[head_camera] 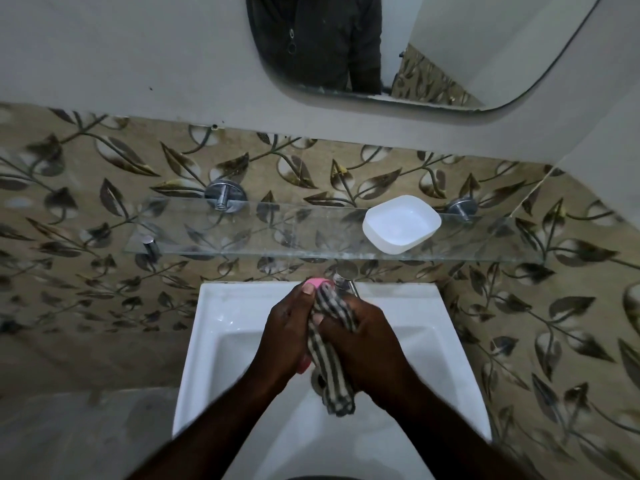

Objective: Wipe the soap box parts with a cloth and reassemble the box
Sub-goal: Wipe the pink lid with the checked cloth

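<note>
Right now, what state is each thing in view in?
Checked cloth: gripped by right hand, hanging over the sink.
Pink soap box part: held in left hand, cloth pressed against it.
White soap box part: on glass shelf, open side up, empty.
Tap: no water visible.

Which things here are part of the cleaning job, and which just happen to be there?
In the job: pink box part in the left hand; checked cloth in the right hand; white box part on the glass shelf.
Just there: sink, tap, mirror.
</note>
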The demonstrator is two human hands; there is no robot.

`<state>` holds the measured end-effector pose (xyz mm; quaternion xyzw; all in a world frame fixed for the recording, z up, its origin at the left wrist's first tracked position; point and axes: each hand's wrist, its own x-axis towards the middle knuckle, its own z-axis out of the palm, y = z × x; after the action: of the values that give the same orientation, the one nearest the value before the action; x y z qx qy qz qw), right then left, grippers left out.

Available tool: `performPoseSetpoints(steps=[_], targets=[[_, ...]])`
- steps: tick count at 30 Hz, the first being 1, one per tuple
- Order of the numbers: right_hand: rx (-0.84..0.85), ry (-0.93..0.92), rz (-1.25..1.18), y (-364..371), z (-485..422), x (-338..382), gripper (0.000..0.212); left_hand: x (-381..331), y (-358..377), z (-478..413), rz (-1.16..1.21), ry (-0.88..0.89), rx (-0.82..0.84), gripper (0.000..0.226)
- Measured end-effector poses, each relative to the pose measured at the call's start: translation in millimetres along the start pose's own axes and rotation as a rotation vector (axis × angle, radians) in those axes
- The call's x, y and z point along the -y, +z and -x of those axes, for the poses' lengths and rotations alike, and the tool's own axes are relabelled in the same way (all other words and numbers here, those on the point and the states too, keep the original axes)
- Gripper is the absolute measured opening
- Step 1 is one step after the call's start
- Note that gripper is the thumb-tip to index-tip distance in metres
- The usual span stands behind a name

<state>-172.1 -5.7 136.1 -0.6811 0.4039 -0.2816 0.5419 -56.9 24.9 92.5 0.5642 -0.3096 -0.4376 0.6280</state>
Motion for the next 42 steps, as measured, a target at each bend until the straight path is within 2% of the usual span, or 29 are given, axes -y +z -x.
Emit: performPoseSetpoints(steps=[2,5,9,12,16,18,21,22,24,26,28,31,34,36,39,40,42], targets=[[0.097,-0.061,0.214,3,7,0,0.013,3,-3,-6,0.025,0.011,-0.076,0.030],[0.117,-0.036,0.256,5,9,1,0.029,2,0,-8,0.046,0.004,-0.116,0.028],[-0.077,-0.092,0.272,1,-5,12,0.018,-6,9,-2,0.082,-0.064,-0.070,0.037],[-0.200,-0.048,0.174,-10,-21,16,0.007,-7,12,5,0.101,0.008,-0.044,0.032],[-0.267,0.013,0.343,-19,-31,-3,0.008,-9,4,10,0.077,0.058,-0.031,0.037],[-0.212,0.046,0.373,-15,-25,-20,0.010,-4,1,8,0.030,0.080,-0.049,0.041],[0.037,0.111,0.455,-1,-6,-36,0.019,-1,0,5,0.033,0.058,-0.099,0.051],[0.103,0.151,0.425,2,1,-37,0.019,0,-1,3,0.027,0.048,-0.113,0.051],[0.122,0.200,0.212,2,7,-34,0.010,1,-3,-1,-0.006,0.014,-0.120,0.046],[0.033,0.239,-0.093,-4,6,-27,0.009,4,-7,-3,-0.082,-0.024,-0.109,0.041],[-0.062,0.237,-0.289,-13,2,-19,0.012,7,-10,-4,-0.139,-0.050,-0.079,0.060],[-0.049,0.198,-0.282,-20,-3,-18,0.024,12,-12,-10,-0.218,-0.110,-0.063,0.101],[-0.009,0.189,-0.138,-19,-3,-20,0.030,10,-12,-14,-0.310,-0.185,-0.073,0.123],[-0.025,0.168,-0.080,-19,-4,-23,0.031,7,-11,-12,-0.316,-0.207,-0.056,0.117],[-0.050,0.177,-0.073,-25,-8,-26,0.030,5,-15,-11,-0.259,-0.189,-0.024,0.079],[-0.051,0.189,-0.099,-28,-9,-26,0.029,3,-17,-12,-0.238,-0.182,-0.018,0.073],[-0.011,0.233,-0.239,-34,-11,-28,0.029,0,-26,-15,-0.140,-0.240,-0.020,0.081]])
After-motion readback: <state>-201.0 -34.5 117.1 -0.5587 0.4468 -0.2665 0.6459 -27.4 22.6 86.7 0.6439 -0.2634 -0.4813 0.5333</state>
